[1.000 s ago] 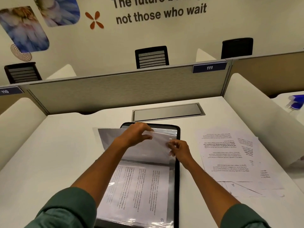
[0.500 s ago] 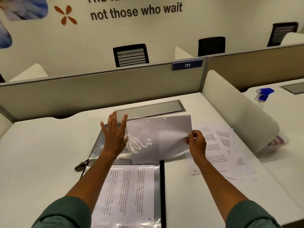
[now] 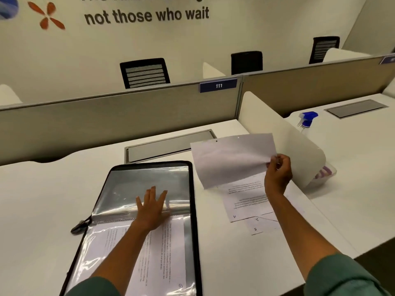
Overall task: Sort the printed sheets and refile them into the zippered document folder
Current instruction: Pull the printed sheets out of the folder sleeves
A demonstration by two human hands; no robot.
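Sheet (image 3: 232,159) pinched, seemingly, in right-hand fingers (image 3: 274,161)

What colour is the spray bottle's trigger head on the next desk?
Blue, on a clear spray bottle behind the white divider; the head view shows it.

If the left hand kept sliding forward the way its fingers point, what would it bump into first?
The left hand lies flat on the folder's clear sleeve, fingers pointing away. Going on, it would probably slide over bare plastic and first meet the folder's black zippered edge at the far end.
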